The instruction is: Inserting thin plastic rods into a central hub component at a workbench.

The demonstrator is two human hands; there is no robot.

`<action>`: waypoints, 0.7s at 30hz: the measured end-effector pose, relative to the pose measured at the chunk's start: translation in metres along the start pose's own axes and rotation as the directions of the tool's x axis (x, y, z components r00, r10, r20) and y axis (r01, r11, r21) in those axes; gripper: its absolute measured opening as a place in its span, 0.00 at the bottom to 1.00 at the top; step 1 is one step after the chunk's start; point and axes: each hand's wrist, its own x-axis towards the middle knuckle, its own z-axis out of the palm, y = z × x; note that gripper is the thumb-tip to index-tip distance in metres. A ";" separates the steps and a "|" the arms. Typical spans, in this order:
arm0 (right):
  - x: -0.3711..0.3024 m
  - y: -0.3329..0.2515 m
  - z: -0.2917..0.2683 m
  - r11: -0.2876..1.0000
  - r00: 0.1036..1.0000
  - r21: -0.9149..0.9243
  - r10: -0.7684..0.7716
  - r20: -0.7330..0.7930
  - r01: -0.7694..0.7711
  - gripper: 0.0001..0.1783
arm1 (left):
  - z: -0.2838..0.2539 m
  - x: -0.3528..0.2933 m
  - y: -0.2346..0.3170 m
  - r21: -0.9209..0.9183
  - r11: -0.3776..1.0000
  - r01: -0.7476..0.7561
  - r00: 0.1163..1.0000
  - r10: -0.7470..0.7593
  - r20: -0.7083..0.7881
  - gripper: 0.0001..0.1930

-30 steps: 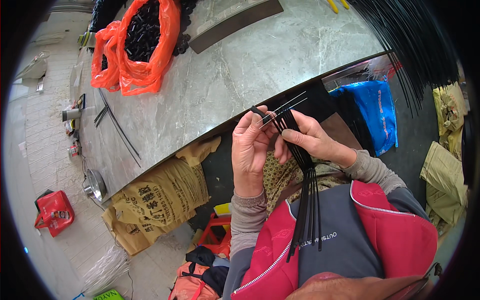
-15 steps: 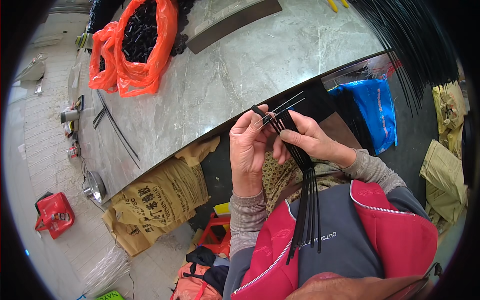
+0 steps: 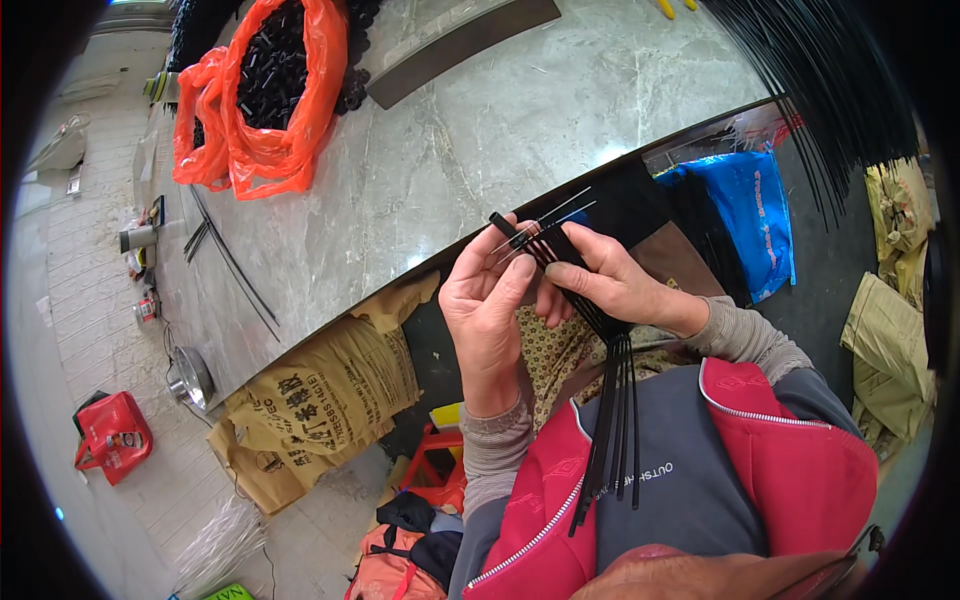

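Note:
Over my lap, my right hand (image 3: 622, 284) pinches a flat row of thin black strips (image 3: 617, 385), whose loose ends hang down over my chest. Two thin, pale wires (image 3: 566, 204) cross the top of the row and stick out past it on both sides. My left hand (image 3: 486, 305) grips a short black tube piece (image 3: 503, 226) between thumb and fingertips, right against the left side of the row, at the wire ends. Whether the wires enter the tube is too small to tell. The curled lower fingers of my left hand are partly hidden behind the strips.
A grey marble-patterned table (image 3: 450, 150) lies just beyond my hands. On it are red plastic bags (image 3: 330, 110) of black tube pieces, a dark flat bar (image 3: 465, 50) and several loose black strips (image 3: 235, 265). A big black strip bundle (image 3: 840, 90) overhangs the right end, near a blue bag (image 3: 755, 225).
My left hand has shifted slightly left and down, its thumb now lower and nearer the row. The tube piece has moved slightly left. My right hand keeps its pinch on the strips.

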 end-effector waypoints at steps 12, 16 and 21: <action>0.000 -0.003 0.005 1.000 1.000 0.006 -0.005 -0.018 0.005 0.16 | 0.010 0.001 -0.012 0.087 0.986 -0.140 0.977 0.152 -0.149 0.16; 0.000 -0.001 0.002 0.999 0.999 0.034 -0.018 -0.027 0.018 0.16 | 0.011 0.005 -0.009 0.062 0.991 -0.122 0.984 0.129 -0.124 0.15; 0.001 0.004 0.003 0.998 0.997 0.044 -0.046 -0.069 0.049 0.12 | 0.002 0.006 -0.008 0.001 0.999 -0.032 0.994 0.032 -0.109 0.16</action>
